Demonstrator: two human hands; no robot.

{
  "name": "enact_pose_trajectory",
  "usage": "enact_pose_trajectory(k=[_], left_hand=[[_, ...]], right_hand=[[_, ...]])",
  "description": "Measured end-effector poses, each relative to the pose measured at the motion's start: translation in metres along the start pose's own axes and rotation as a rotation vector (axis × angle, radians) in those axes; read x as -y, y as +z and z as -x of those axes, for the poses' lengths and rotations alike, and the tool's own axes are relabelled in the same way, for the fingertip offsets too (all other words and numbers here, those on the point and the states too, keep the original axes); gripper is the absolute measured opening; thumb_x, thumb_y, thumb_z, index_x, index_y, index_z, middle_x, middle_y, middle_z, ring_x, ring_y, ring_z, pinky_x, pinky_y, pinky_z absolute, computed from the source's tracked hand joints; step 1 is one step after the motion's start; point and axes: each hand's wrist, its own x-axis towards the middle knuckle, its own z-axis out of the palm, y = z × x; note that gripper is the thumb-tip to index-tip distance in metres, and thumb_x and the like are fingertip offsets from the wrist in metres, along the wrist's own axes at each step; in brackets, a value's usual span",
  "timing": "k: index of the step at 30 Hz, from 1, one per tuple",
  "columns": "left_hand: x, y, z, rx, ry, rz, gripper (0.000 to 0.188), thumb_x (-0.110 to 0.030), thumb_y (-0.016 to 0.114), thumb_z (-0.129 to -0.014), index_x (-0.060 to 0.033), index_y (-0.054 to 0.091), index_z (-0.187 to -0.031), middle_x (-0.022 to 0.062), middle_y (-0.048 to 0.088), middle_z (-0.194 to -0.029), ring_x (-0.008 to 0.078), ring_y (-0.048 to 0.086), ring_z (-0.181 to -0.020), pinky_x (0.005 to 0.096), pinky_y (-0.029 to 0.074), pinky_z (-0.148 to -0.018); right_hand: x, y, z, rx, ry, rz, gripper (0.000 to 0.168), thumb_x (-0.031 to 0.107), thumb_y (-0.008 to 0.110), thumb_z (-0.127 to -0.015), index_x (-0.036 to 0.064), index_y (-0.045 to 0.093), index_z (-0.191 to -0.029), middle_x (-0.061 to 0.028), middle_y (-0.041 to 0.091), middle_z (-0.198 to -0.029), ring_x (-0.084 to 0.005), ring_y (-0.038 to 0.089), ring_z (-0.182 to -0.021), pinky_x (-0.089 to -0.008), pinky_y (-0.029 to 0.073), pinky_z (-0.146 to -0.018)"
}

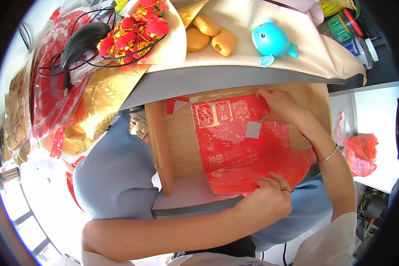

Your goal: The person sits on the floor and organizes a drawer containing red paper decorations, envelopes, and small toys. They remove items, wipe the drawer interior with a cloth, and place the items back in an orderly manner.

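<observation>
Over an open wooden drawer (181,143) lies a flat red paper pack (232,146) with gold Chinese characters and a clear plastic wrapper. My left hand (269,196), with a ring on one finger, grips the near edge of the pack, its fingers curled over it. At the far right part of the pack rests my right hand (281,104), thumb and fingers bent on the red surface; whether it pinches the pack I cannot tell. A small grey square (253,129) sits on the pack beside that hand. A red and white scrap (178,105) lies at the drawer's far left corner.
Beyond the drawer, the desk holds a blue whale toy (272,38), yellow-brown rounded pieces (224,41), red lantern ornaments (129,35) and a black computer mouse (84,40) with its cable. Gold cloth (99,106) hangs at the left. Plastic jars (355,50) stand at far right.
</observation>
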Motion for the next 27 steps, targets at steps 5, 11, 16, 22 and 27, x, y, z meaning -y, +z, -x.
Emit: enact_pose_trajectory(k=[5, 11, 16, 22, 27], left_hand=[[-0.002, -0.003, -0.001, 0.027, -0.020, -0.014, 0.028, -0.014, 0.060, -0.062, 0.0092, 0.066, -0.077, 0.0161, 0.063, -0.074, 0.0147, 0.052, -0.052, 0.0237, 0.042, -0.047], [-0.001, -0.001, -0.002, 0.011, -0.014, -0.003, 0.027, -0.014, 0.060, -0.062, 0.0085, 0.066, -0.077, 0.0164, 0.064, -0.075, 0.0143, 0.052, -0.051, 0.0234, 0.042, -0.047], [0.001, -0.003, -0.002, 0.026, -0.022, 0.019, 0.026, -0.013, 0.060, -0.063, 0.0081, 0.066, -0.075, 0.0178, 0.064, -0.076, 0.0152, 0.053, -0.052, 0.0237, 0.044, -0.048], [0.004, -0.004, -0.005, 0.067, -0.047, 0.057, 0.024, -0.014, 0.060, -0.065, 0.0082, 0.066, -0.073, 0.0199, 0.065, -0.077, 0.0188, 0.056, -0.055, 0.0249, 0.046, -0.050], [0.020, -0.005, -0.011, -0.119, -0.031, -0.005, 0.025, -0.019, 0.057, -0.071, 0.0039, 0.066, -0.070, 0.0265, 0.058, -0.117, 0.0355, 0.057, -0.105, 0.0392, 0.050, -0.086]], right_hand=[[0.005, 0.000, 0.000, -0.041, 0.009, 0.023, 0.079, 0.021, 0.086, -0.059, 0.006, 0.042, -0.124, -0.0211, 0.063, -0.108, -0.0385, 0.058, -0.105, -0.0443, 0.047, -0.089], [-0.001, 0.003, -0.007, -0.061, 0.009, 0.017, 0.082, 0.021, 0.087, -0.057, 0.006, 0.042, -0.124, -0.0209, 0.062, -0.110, -0.0382, 0.058, -0.106, -0.0449, 0.046, -0.090], [-0.004, 0.004, -0.012, -0.068, -0.010, -0.013, 0.066, 0.029, 0.083, -0.064, 0.005, 0.048, -0.115, -0.0203, 0.063, -0.106, -0.0373, 0.060, -0.102, -0.0455, 0.046, -0.087], [0.002, -0.002, -0.008, -0.127, 0.032, 0.005, 0.030, 0.020, 0.070, -0.080, 0.005, 0.053, -0.100, -0.0200, 0.063, -0.097, -0.0362, 0.061, -0.093, -0.0452, 0.046, -0.079], [0.037, -0.058, 0.032, -0.084, -0.092, -0.015, 0.016, 0.013, 0.070, -0.075, 0.004, 0.058, -0.080, -0.0158, 0.063, -0.078, -0.0349, 0.061, -0.077, -0.0437, 0.046, -0.067]])
